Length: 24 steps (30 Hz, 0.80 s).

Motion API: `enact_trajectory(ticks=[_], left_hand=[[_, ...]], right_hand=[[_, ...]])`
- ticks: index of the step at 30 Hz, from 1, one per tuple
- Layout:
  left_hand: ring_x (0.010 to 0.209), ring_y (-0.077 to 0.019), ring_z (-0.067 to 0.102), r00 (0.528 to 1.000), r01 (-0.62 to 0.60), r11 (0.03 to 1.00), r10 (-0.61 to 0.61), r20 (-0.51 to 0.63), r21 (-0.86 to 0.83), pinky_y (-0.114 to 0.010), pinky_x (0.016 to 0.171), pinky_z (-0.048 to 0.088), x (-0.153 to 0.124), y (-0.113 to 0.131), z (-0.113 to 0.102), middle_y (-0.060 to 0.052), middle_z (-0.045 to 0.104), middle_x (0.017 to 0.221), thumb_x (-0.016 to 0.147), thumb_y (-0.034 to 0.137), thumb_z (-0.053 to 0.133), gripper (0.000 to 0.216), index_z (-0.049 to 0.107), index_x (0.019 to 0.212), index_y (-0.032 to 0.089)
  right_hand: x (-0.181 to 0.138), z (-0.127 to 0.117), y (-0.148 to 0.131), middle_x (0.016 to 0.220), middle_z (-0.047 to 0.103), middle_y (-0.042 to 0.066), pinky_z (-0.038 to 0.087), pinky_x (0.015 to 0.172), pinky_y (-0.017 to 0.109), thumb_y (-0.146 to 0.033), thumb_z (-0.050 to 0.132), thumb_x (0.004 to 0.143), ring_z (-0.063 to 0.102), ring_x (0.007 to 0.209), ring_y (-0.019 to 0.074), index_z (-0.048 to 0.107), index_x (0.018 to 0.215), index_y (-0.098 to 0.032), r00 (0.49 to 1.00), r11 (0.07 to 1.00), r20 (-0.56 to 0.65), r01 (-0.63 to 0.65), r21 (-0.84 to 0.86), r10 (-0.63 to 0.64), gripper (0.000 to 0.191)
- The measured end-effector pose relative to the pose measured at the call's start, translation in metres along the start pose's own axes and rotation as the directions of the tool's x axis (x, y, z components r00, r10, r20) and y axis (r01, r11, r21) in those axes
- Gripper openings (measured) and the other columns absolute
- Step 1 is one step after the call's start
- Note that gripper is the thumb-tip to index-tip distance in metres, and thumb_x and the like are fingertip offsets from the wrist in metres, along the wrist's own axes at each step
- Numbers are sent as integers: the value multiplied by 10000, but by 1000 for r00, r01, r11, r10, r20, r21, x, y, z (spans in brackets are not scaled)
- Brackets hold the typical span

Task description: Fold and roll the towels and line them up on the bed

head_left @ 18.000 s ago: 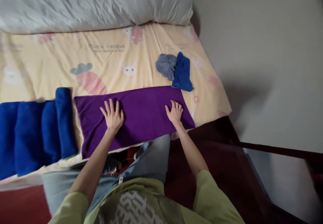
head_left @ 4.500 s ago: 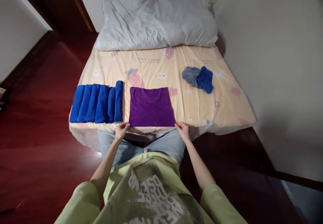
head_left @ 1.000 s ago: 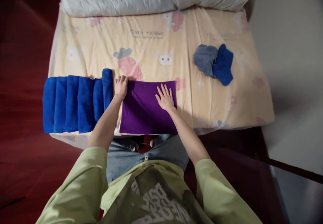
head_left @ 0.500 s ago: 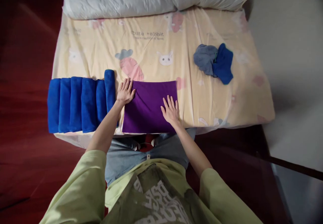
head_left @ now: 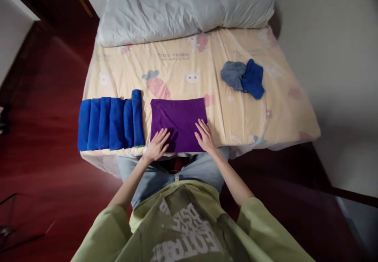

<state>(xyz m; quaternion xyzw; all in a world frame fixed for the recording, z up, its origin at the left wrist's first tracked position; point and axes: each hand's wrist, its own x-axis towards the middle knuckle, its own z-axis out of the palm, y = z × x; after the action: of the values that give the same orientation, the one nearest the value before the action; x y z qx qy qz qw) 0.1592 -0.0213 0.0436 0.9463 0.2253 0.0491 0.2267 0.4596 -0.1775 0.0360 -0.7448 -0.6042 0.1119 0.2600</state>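
Note:
A purple cloth (head_left: 180, 116) lies spread as a flat rectangle at the near edge of the bed, directly in front of me. My left hand (head_left: 158, 144) rests on its near left corner, fingers stretched out. On the cloth's right side lies my right hand (head_left: 204, 136), also flat with the fingers extended. Neither hand grips anything. To the left of the cloth, several rolled blue towels (head_left: 116, 124) sit side by side in a row, and the roll nearest the cloth reaches farther back than the others.
The bed (head_left: 183, 67) has a yellow rabbit-print sheet under a clear cover. A crumpled grey-blue cloth (head_left: 233, 75) and a blue cloth (head_left: 254, 78) lie at the right. A pale quilt (head_left: 183, 10) is bunched along the far side. A wall (head_left: 325, 57) stands at the right.
My left hand has slid from the cloth's far left corner down to its near left corner. My right hand stays on the right side. The head view has shifted and tilted up.

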Motion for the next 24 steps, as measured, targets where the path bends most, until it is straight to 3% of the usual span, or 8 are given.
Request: enact_trajectory(ticks=[2, 5, 12, 19, 24], left_hand=[[1623, -273, 195, 996, -34, 999, 34, 79, -2, -527, 1330, 251, -52, 4, 16, -99, 268, 1728, 1020, 357, 441, 659, 362, 1662, 232], [1603, -255, 267, 998, 62, 998, -62, 32, 10, -531, 1323, 278, -91, -4, 29, -75, 342, 1700, 994, 214, 375, 636, 435, 1627, 255], [1471, -297, 513, 974, 183, 982, -188, -125, -49, -581, 1222, 439, -77, -11, 26, -69, 581, 1538, 949, 195, 423, 568, 628, 1472, 282], [1403, -255, 572, 937, 228, 959, -263, -230, -166, -554, 1189, 500, -86, -12, 25, -56, 684, 1419, 903, 162, 415, 551, 709, 1353, 278], [1274, -280, 630, 916, 252, 946, -301, -265, -205, -557, 1134, 524, -73, -17, 20, -82, 736, 1323, 862, 167, 433, 484, 780, 1195, 222]], right_hand=[[-38, -7, 2, 1707, 347, 30, 257, 1348, 516, -330, 449, 1059, 274, 1616, 234, 406, 1641, -272, 993, 995, 63, 95, 33, -97, 587], [-81, -10, 13, 1662, 428, 33, 289, 1339, 527, -230, 520, 1003, 369, 1577, 240, 454, 1614, -278, 969, 986, 179, 167, 25, -169, 616], [-86, 2, 20, 1623, 483, 101, 360, 1302, 540, -46, 552, 870, 423, 1548, 255, 560, 1533, -206, 994, 996, 92, 57, -67, -50, 682], [-96, 1, 16, 1508, 612, 114, 443, 1233, 559, -25, 493, 866, 513, 1485, 277, 702, 1362, -182, 1000, 996, 13, 7, -91, -6, 560], [-99, -1, 15, 1450, 661, 92, 501, 1157, 582, -26, 490, 874, 609, 1372, 312, 752, 1286, -213, 1000, 994, 5, -3, -111, 4, 523]])
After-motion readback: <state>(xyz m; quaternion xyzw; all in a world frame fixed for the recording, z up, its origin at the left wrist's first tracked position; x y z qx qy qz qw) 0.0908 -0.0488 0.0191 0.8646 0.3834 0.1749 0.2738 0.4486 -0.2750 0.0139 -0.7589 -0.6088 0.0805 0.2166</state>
